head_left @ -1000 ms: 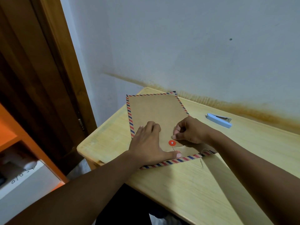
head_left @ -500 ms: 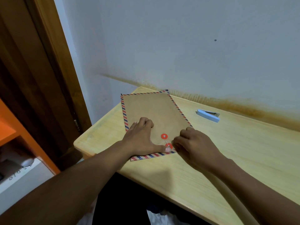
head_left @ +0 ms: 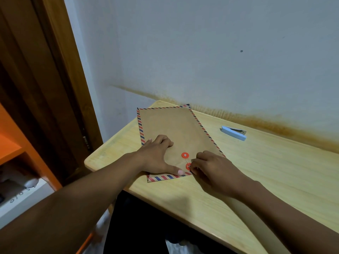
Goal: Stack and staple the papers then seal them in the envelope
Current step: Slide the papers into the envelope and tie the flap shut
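Here, the right hand's (head_left: 214,171) fingers (head_left: 197,161) pinch a thin string at the lower red disc (head_left: 188,166) of an envelope (head_left: 172,129); a short run of string links it to the upper disc (head_left: 185,155). The left hand (head_left: 157,157) lies flat and unclenched, pinning the envelope, thumb by the near striped border. The envelope lies at the surface's (head_left: 275,171) far left corner. A stapler (head_left: 233,132) sits near the far edge. To seal well, keep the string taut and wind snugly under the discs.
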